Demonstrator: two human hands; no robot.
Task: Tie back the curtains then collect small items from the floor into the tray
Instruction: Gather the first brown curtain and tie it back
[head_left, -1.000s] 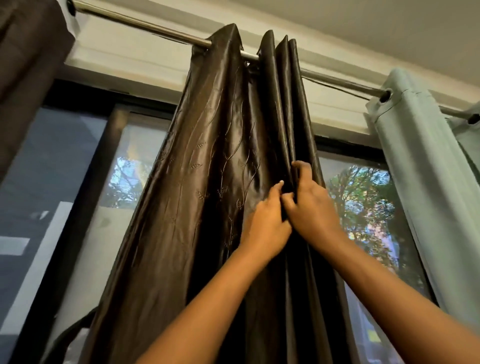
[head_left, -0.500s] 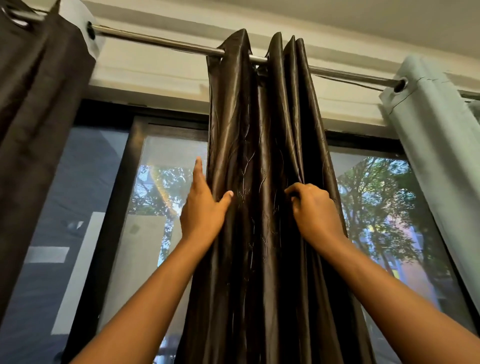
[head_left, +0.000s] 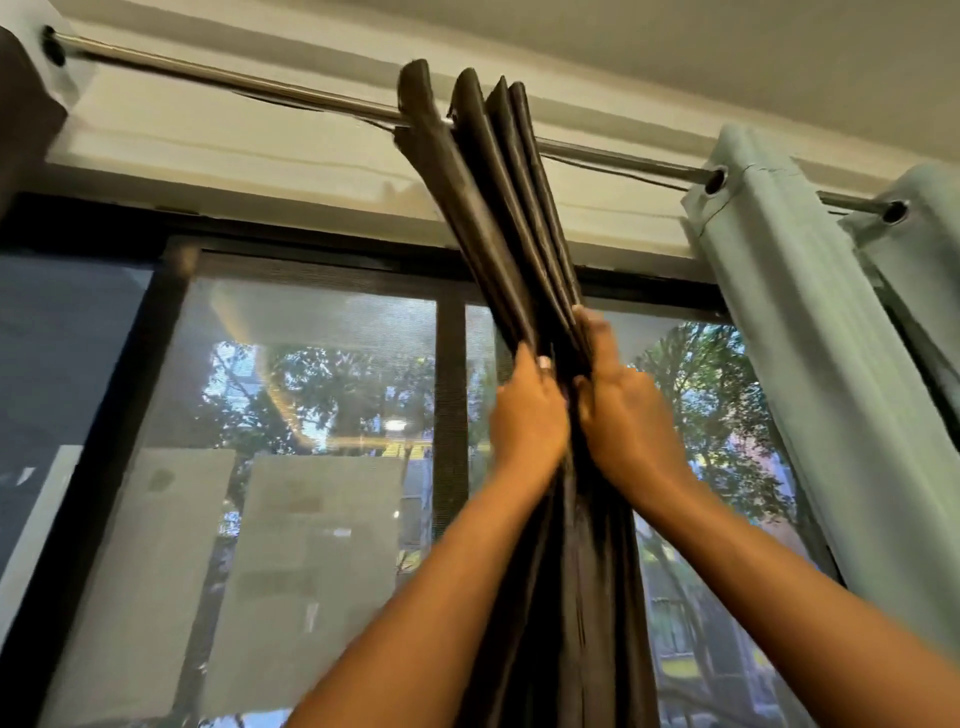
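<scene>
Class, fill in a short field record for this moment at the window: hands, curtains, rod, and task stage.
Left hand: left hand grips the dark curtain
Right hand: right hand grips the same bunched folds
Dark curtain: gathered into tight pleats, hanging from the rod
Other curtain: pale green curtain on the right
Task stage: curtain bunched, no tie visible

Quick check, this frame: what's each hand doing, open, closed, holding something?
Left hand: closed, gripping the gathered dark curtain.
Right hand: closed, gripping the same dark curtain from the other side.
</scene>
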